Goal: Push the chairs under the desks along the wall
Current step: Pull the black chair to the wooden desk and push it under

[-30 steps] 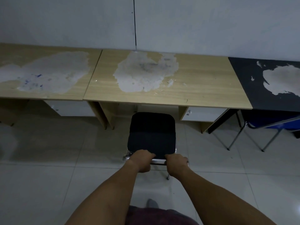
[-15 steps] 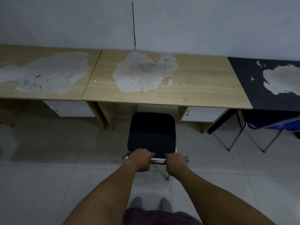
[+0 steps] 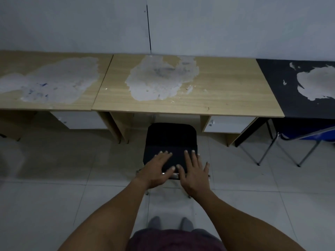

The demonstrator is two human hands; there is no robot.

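Note:
A black padded chair stands in front of the middle wooden desk, its seat partly under the desk's front edge, between the desk's leg panels. My left hand and my right hand hover over the chair's near metal edge with fingers spread, holding nothing. A blue folding chair sits tucked under the black desk at the right.
A second wooden desk with peeled surface stands at the left against the grey wall. White drawer units hang under the desks. Pale floor tiles spread around me. My feet show at the bottom.
Both hands have let go of the chair's near rail and opened with fingers spread. The chair stays in about the same place under the desk edge.

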